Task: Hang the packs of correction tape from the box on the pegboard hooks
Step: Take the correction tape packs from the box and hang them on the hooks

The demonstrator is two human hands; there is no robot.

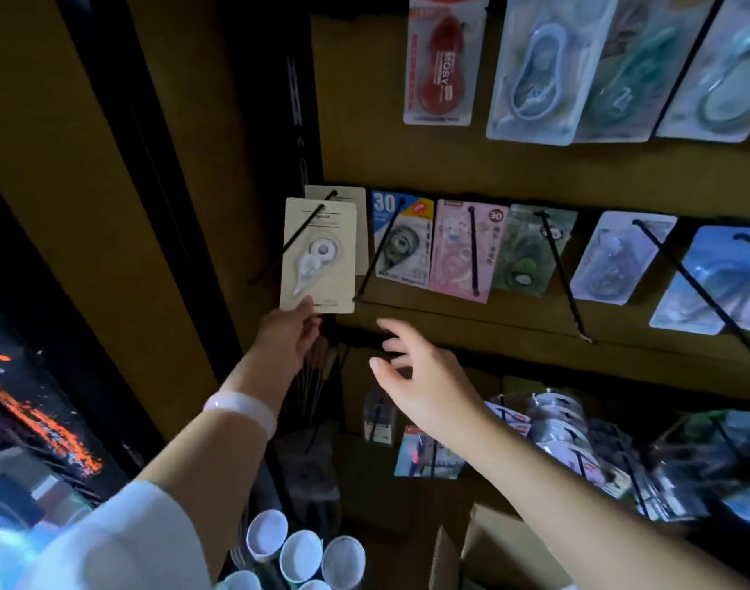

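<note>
step: threading pack (319, 255) onto hook (286, 244), left of centre frame | left hand (289, 334) pinches pack's bottom edge | right hand (424, 379) free, fingers spread, centre frame, holds nothing | box (484, 555) bottom right | handling: likely light, stiff card, bulging slick blister; grip card edge, not blister
</note>
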